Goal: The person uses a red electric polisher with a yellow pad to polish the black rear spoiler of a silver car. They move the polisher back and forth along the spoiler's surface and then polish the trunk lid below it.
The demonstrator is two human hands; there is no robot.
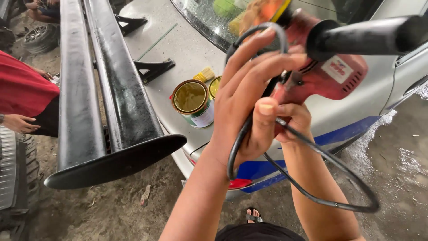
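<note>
While gripping the red electric power tool above the silver car boot, the right hand is clamping its handle and the left hand is gathering the black cable, needing untangling.
</note>
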